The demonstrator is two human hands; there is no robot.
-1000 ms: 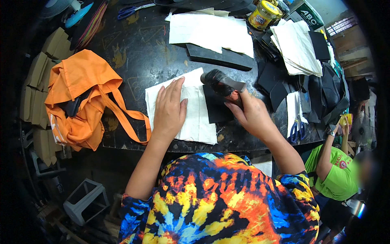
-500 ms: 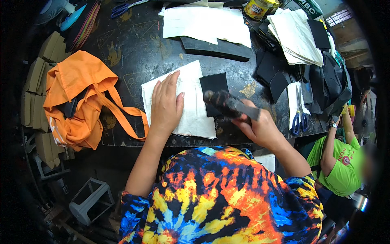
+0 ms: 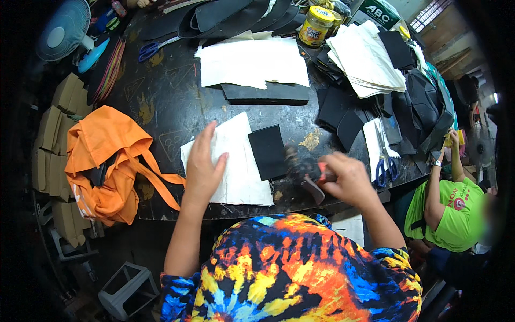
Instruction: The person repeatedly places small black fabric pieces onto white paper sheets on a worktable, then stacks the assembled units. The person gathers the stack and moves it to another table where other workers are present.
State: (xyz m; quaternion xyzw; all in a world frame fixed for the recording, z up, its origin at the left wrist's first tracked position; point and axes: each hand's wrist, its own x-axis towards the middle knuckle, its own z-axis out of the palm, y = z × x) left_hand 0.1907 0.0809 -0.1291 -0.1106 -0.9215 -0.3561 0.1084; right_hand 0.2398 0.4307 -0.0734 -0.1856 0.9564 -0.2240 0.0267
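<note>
My left hand (image 3: pixel 203 174) is open at the left edge of a white cloth piece (image 3: pixel 236 180), its thumb apart from the raised fingers. Whether its palm rests on the cloth, I cannot tell. A square black piece of sheet material (image 3: pixel 268 153) overlaps the cloth's right side. To the right of it, my right hand (image 3: pixel 346 180) is closed around the reddish handle of a hammer (image 3: pixel 307 177). Its dark head is smeared by motion, low over the table near the black piece, and a flared metal end points toward me.
An orange bag (image 3: pixel 110 161) lies at the left. Farther back are more white cloth (image 3: pixel 252 61), a dark bar (image 3: pixel 268 94) and blue-handled scissors (image 3: pixel 153 51). Stacked cloth (image 3: pixel 365 59), a yellow-lidded jar (image 3: pixel 316 26) and other scissors (image 3: pixel 385 169) are at right, near a person in green (image 3: pixel 448 209).
My right hand has swung the hammer from above the black piece to its right side, lower down. The left hand's fingers have tipped up from the cloth. The whole view has shifted.
</note>
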